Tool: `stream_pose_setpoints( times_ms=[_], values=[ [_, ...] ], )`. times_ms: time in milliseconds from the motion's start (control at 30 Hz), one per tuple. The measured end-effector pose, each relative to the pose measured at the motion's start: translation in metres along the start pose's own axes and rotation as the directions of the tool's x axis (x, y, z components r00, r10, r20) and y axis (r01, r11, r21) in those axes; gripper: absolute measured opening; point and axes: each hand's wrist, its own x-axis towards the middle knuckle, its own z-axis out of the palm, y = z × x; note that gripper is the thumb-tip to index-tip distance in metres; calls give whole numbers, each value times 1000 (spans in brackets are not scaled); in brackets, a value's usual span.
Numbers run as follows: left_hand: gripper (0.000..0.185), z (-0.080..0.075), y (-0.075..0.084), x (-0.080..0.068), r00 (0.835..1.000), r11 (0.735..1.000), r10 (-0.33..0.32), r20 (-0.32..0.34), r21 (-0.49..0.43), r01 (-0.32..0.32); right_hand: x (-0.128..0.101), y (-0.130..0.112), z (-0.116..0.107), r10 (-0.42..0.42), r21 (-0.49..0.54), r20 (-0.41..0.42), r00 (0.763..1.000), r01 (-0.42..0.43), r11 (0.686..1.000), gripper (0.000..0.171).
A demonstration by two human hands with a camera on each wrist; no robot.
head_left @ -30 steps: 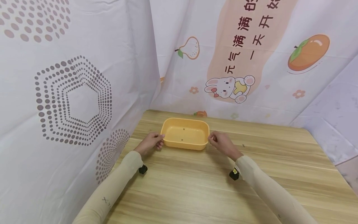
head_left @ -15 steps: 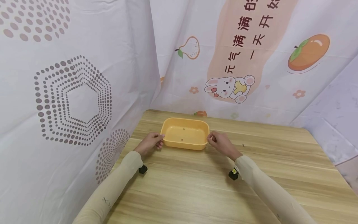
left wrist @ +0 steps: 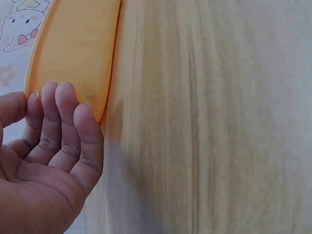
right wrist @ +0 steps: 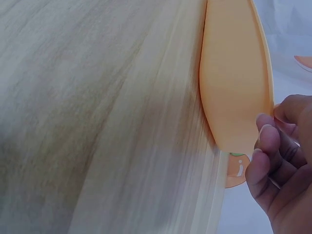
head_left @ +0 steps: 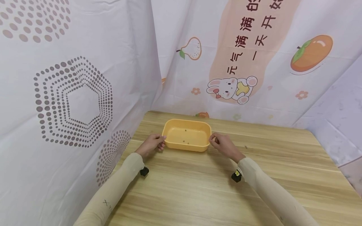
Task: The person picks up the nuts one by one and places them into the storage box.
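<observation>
A shallow orange-yellow plastic basin (head_left: 186, 146) with rounded corners sits upright near the table's far edge. Its near left corner is between the thumb and fingers of my left hand (head_left: 151, 145), which pinches the rim. At the opposite end, my right hand (head_left: 224, 145) pinches the rim near the right corner. The left wrist view shows the thumb on the rim's upper side and the fingers against the basin's wall (left wrist: 73, 53). From the right wrist, the fingertips meet the rim of the basin (right wrist: 236, 73) likewise. A few tiny dark specks (head_left: 185, 130) lie on the basin's floor, too small to identify.
The wood-grain table (head_left: 181, 191) extends toward me and to the right. A white printed curtain (head_left: 181, 78) hangs right behind the basin, and a dotted one (head_left: 85, 106) closes off the left side. Another small dark speck (head_left: 245, 147) shows on the tabletop.
The right fingers have shifted very slightly left along the basin's rim. One more small speck shows on the basin floor. The basin and left hand stay in place.
</observation>
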Motion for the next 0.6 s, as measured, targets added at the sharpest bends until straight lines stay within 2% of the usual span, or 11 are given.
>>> stream_pose_setpoints(
  times_ms=[433, 600],
  values=[
    [35, -2, 0, 4, 1000, 1000, -21, 16, 1, 21, -10, 14, -8, 50, -17, -28, 998, -50, 999, 7],
    [32, 0, 9, -2, 999, 999, -34, 29, 5, 34, -18, 27, -10, 76, -42, -28, 997, -77, 996, 7]
  ],
)
